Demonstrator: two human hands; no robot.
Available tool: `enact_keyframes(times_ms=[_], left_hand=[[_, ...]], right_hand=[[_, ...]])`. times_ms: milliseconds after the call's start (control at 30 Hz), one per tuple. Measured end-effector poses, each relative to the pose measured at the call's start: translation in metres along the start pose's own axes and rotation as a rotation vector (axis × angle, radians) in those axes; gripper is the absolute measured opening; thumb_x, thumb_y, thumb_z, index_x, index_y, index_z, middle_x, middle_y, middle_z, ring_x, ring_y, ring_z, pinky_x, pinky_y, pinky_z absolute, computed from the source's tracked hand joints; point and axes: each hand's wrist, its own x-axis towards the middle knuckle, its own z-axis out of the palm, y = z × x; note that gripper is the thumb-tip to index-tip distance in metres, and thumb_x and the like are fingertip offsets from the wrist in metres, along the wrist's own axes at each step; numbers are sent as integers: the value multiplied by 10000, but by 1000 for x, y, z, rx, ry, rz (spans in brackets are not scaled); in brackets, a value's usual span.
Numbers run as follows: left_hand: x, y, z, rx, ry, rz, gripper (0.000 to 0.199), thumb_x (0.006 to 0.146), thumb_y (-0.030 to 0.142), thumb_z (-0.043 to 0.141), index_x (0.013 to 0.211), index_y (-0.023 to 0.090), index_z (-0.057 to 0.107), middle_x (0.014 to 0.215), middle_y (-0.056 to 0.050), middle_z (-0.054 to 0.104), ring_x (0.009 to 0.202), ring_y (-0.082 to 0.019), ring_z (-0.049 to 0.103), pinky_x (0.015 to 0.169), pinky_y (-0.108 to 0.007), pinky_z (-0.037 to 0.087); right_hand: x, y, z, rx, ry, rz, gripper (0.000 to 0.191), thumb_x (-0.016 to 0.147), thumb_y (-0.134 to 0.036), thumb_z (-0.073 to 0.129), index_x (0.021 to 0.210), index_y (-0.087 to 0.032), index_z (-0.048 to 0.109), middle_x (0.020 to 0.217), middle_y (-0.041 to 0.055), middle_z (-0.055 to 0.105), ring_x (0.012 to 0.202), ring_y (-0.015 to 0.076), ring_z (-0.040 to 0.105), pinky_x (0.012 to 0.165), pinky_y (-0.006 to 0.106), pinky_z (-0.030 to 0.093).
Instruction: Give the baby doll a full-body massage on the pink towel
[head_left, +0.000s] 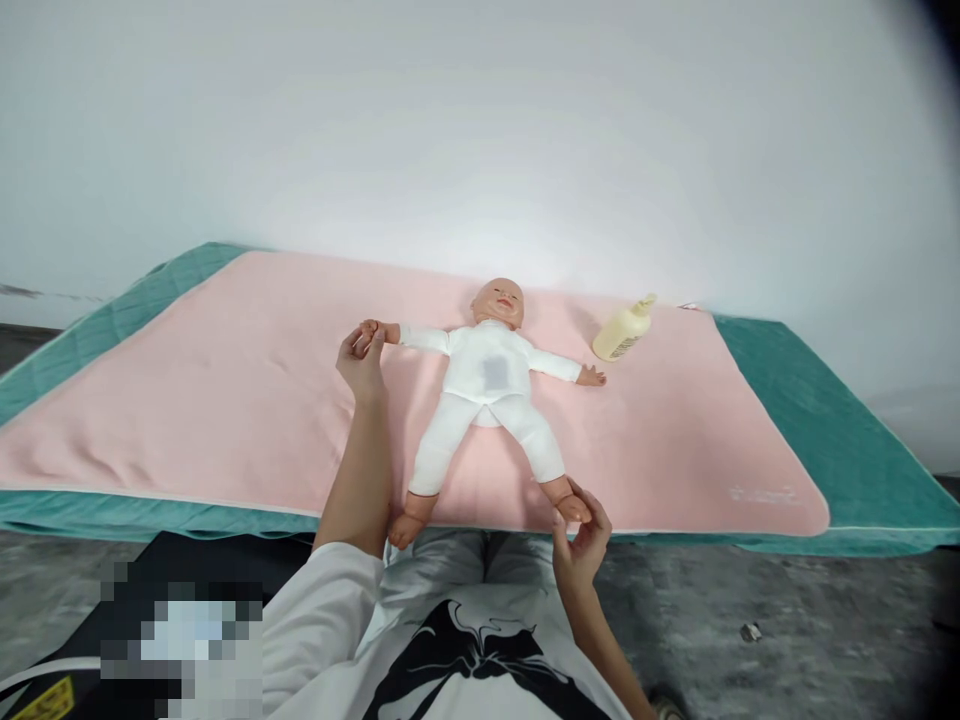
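Note:
A baby doll point(487, 365) in a white outfit lies on its back, arms and legs spread, head toward the wall. My left hand point(361, 362) has its fingers closed around the doll's hand on the left side, with that arm stretched out sideways. Down at the front edge, my right hand point(583, 540) grips the doll's foot on the right, thumb below and fingers behind it. The doll's other foot hangs near the edge by my left forearm. A pale yellow pump bottle point(624, 332) lies tilted beyond the doll's free hand.
A pink mat point(225, 400) covers most of a green padded bed point(817, 420), which stands against a white wall point(480, 130). A black surface with a pixelated patch is at lower left. A small scrap point(751, 632) lies on the grey floor.

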Motion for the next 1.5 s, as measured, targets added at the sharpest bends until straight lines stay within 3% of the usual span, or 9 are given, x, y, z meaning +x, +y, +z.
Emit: enact_keyframes(times_ms=[267,533,733,1033,1333,1500], left_hand=[[-20,15,13,-41,-104,201,355,773,331,750,1068,181,621,1086,-102,692,1053,-226,680,965,-426,548],[-54,31,22,125,-378,398,326,757,356,774,1039,216,692,1049,-76,732,1014,-239,695,962,-442,541],[-61,31,26,239,-497,657,217,793,386,745,957,250,707,960,-20,765,934,-210,722,994,-483,505],[-67,40,29,310,-746,809,133,869,344,672,971,277,727,1024,-17,764,999,-189,717,970,-413,515],[-64,33,26,371,-857,909,150,890,285,637,1012,286,724,1071,-10,753,1053,-181,697,948,-393,520],[-64,34,27,328,-837,955,173,879,245,651,1034,283,717,1082,-4,751,1047,-169,698,955,-373,502]], right_hand=[[33,-23,5,99,-3,-73,451,839,-293,637,1263,-243,491,1213,130,643,1130,295,656,931,541,536],[69,-47,29,122,-12,-176,483,882,-298,584,1331,-242,415,1250,135,613,1176,271,625,980,567,502],[83,-51,47,110,-28,-208,481,887,-321,581,1327,-238,407,1246,142,604,1166,268,629,963,558,521],[92,-47,66,137,-47,-225,456,897,-282,579,1317,-240,406,1260,134,585,1189,252,614,985,532,516],[99,-40,85,119,-61,-184,442,911,-341,553,1298,-231,371,1275,150,551,1219,248,588,1002,524,507],[99,-35,93,142,-56,-173,441,909,-337,557,1293,-226,370,1277,154,547,1213,241,589,1018,524,492]])
